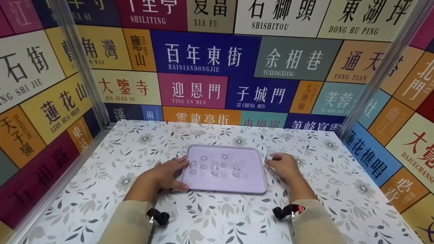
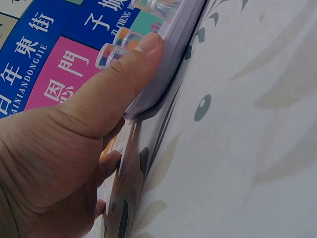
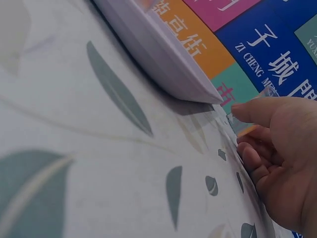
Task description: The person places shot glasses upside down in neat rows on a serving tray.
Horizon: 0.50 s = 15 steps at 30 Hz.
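A lilac tray [image 1: 254,183] lies on the table and carries several small clear cylindrical containers, among them one at the front middle [image 1: 214,169] and one toward the right [image 1: 236,170]. My left hand [image 1: 166,174] rests against the tray's left side, thumb and fingers spread apart. In the left wrist view the thumb [image 2: 116,82] lies beside the tray's rim, with clear containers behind it. Just beyond the tray's right edge, my right hand [image 1: 286,166] pinches a small clear container [image 1: 270,155] between thumb and fingers. Part of that container is hidden behind the fingers in the right wrist view.
The table [image 1: 217,220] has a leaf-and-flower patterned cover. Panels with place names [image 1: 206,51] stand behind it and along both sides. Clear upright corner posts [image 1: 81,67] rise at the back left and back right. Both wrists wear small black cameras [image 1: 158,216].
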Tool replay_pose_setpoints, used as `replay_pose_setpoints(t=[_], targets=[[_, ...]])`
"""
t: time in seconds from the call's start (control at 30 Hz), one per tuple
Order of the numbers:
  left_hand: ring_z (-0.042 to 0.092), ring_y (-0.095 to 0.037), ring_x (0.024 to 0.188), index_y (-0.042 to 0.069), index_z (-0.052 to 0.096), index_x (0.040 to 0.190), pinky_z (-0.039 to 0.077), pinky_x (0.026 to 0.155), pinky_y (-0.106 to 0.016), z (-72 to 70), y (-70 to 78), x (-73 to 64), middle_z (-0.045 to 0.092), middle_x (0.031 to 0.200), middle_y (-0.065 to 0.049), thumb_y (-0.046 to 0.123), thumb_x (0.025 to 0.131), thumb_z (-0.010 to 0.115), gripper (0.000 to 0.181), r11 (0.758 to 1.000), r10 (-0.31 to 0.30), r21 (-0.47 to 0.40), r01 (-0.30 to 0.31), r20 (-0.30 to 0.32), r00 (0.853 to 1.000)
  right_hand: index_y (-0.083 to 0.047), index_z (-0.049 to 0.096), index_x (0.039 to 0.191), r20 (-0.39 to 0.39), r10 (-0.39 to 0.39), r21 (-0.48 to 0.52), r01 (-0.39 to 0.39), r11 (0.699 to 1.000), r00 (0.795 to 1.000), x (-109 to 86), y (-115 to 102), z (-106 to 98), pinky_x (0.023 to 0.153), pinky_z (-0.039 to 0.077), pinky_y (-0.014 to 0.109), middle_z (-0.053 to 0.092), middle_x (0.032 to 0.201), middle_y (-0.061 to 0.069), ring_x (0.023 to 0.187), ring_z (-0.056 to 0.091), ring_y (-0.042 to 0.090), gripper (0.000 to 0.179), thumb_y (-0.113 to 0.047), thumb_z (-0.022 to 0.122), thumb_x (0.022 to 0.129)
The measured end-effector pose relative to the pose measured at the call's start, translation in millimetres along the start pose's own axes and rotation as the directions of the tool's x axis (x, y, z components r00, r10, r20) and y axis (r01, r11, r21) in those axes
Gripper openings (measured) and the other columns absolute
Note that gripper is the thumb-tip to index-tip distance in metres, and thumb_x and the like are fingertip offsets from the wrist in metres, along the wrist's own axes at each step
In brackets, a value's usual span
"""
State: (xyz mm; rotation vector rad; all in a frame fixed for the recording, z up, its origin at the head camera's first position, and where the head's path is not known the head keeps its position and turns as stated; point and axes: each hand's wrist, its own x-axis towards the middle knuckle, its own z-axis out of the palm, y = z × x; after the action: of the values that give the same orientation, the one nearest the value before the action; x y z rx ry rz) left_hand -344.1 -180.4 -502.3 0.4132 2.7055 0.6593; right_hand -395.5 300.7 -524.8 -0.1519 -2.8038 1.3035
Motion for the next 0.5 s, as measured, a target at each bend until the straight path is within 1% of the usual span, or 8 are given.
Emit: replay_pose_setpoints(t=[0.1, 0.13, 0.2, 0.3, 0.4, 0.5], targets=[[0.009, -0.027, 0.171, 0.042, 0.031, 0.168, -0.003, 0.136, -0.067, -0.1, 0.4, -0.2, 0.014, 0.180, 0.020, 0.071, 0.072, 0.087, 0.115, 1.000, -0.001, -0.002, 0.001, 0.003, 1.000, -0.008, 0.075, 0.112, -0.010, 0.011, 0.021, -0.011, 1.000, 1.000, -1.0, -1, -1, 0.082, 0.055, 0.034, 0.073, 0.114, 0.012, 0.094, 0.065, 0.024, 0.036, -0.040, 0.078, 0.096], [0.009, -0.027, 0.171, 0.042, 0.031, 0.168, -0.003, 0.136, -0.067, -0.2, 0.5, -0.2, 0.014, 0.180, 0.019, 0.071, 0.072, 0.087, 0.115, 1.000, 0.000, -0.003, 0.000, 0.004, 1.000, -0.008, 0.074, 0.109, -0.010, 0.013, 0.027, -0.013, 1.000, 1.000, -1.4, -2, -1, 0.079, 0.054, 0.032, 0.073, 0.112, 0.012, 0.092, 0.064, 0.023, 0.035, -0.040, 0.078, 0.096], [0.009, -0.027, 0.171, 0.042, 0.031, 0.168, -0.003, 0.136, -0.068, -0.2, 0.7, -0.3, 0.014, 0.180, 0.019, 0.071, 0.072, 0.087, 0.115, 1.000, 0.002, -0.004, -0.002, 0.005, 1.000, -0.009, 0.073, 0.109, -0.005, 0.025, 0.054, -0.025, 0.998, 1.000, -1.9, -4, -1, 0.075, 0.054, 0.030, 0.072, 0.110, 0.011, 0.091, 0.064, 0.022, 0.034, -0.040, 0.078, 0.095], [0.009, -0.028, 0.171, 0.041, 0.031, 0.168, -0.004, 0.136, -0.068, -0.2, 0.5, -0.6, 0.014, 0.180, 0.018, 0.071, 0.072, 0.087, 0.116, 1.000, 0.006, -0.008, -0.006, 0.004, 1.000, -0.009, 0.074, 0.115, -0.001, 0.037, 0.116, -0.037, 0.993, 0.999, -2.9, -8, -1, 0.078, 0.057, 0.028, 0.071, 0.114, 0.010, 0.095, 0.067, 0.021, 0.035, -0.036, 0.080, 0.094], [0.009, -0.028, 0.171, 0.041, 0.031, 0.168, -0.004, 0.136, -0.067, -0.2, 0.1, -0.7, 0.014, 0.180, 0.018, 0.071, 0.072, 0.087, 0.116, 1.000, 0.009, -0.017, -0.009, 0.004, 1.000, -0.007, 0.072, 0.123, 0.004, 0.051, 0.196, -0.051, 0.979, 0.999, -5.0, -13, 0, 0.081, 0.062, 0.029, 0.069, 0.120, 0.011, 0.097, 0.071, 0.022, 0.039, -0.031, 0.081, 0.093], [0.009, -0.028, 0.171, 0.042, 0.031, 0.168, -0.004, 0.136, -0.067, -0.1, -0.5, -0.4, 0.014, 0.180, 0.018, 0.071, 0.072, 0.088, 0.115, 1.000, 0.008, -0.018, -0.008, 0.004, 1.000, -0.006, 0.069, 0.130, 0.005, 0.063, 0.252, -0.063, 0.966, 0.998, -7.2, -19, 1, 0.086, 0.065, 0.030, 0.068, 0.126, 0.011, 0.100, 0.072, 0.021, 0.044, -0.030, 0.081, 0.094]])
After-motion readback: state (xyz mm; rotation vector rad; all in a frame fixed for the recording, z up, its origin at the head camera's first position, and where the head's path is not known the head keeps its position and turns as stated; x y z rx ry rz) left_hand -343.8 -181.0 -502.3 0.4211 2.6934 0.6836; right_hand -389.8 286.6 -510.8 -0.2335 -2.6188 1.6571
